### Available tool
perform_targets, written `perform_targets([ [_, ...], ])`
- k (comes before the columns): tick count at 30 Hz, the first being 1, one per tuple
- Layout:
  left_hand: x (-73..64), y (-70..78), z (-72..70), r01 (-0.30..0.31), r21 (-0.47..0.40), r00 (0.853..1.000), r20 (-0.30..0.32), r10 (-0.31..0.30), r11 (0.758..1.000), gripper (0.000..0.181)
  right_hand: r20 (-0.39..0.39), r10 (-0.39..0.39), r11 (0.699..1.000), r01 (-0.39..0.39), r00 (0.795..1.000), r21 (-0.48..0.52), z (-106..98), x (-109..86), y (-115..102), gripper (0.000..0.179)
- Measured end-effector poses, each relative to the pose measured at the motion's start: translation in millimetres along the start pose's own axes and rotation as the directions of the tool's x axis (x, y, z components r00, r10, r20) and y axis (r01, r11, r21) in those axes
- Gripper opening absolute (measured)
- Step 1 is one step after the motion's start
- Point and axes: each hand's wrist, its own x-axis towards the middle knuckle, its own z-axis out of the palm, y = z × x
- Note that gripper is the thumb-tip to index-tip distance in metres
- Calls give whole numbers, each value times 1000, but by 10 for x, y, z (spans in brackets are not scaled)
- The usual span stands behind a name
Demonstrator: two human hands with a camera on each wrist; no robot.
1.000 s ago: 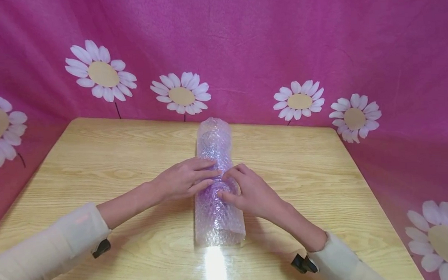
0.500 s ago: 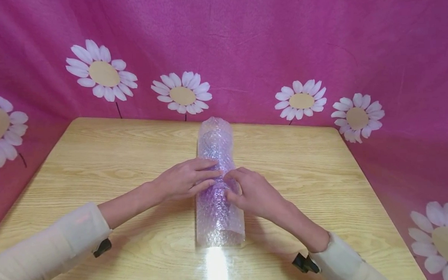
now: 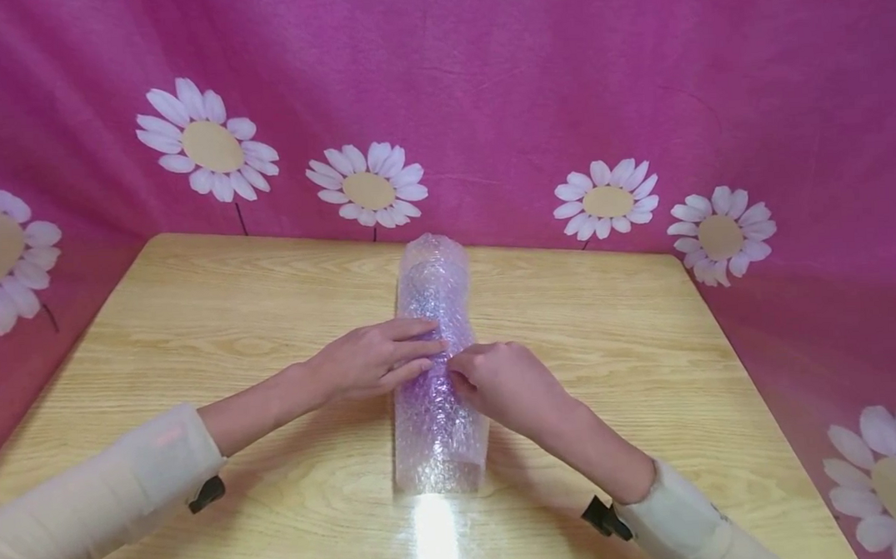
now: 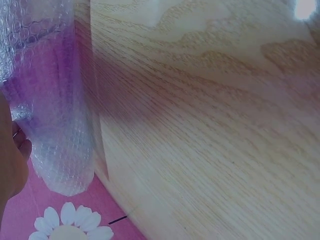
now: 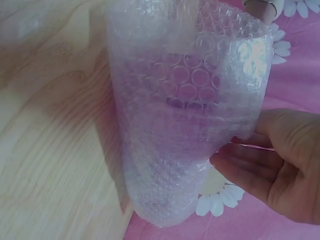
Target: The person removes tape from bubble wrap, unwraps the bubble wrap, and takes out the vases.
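A roll of clear bubble wrap (image 3: 442, 451) lies lengthwise on the table, with something purple showing through its layers. Spread across its top, the fairly straight fingers of my left hand (image 3: 369, 358) rest near the middle. From the other side, my right hand (image 3: 511, 385) pinches the wrap between thumb and fingers, close to the left fingertips. The right wrist view shows those fingers (image 5: 245, 172) at the wrap's surface, where it puckers slightly. Only part of the left hand (image 4: 12, 160) appears in the left wrist view. What the wrap encloses cannot be made out clearly.
A wood-grain table (image 3: 268, 296) with rounded corners carries the roll. Behind and beside it hangs a magenta cloth (image 3: 484, 78) printed with white daisies. Bright light reflects off the tabletop in front of the roll.
My right thumb and fingers have drawn together from a spread position and now pinch the wrap. My left hand stays on top of the roll, nearly still.
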Motion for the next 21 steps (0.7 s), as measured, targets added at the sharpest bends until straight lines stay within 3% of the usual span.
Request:
perform_targets([
  [9,4,4,2,13,-9,1000,13,-13,1000,38,20,-55,990,57,998,-131,18,32,-18,9],
  [21,-8,7,12,15,-16,1000,0,-15,1000,37,-17,-40,995,38,999,-93,44,32,1,11],
])
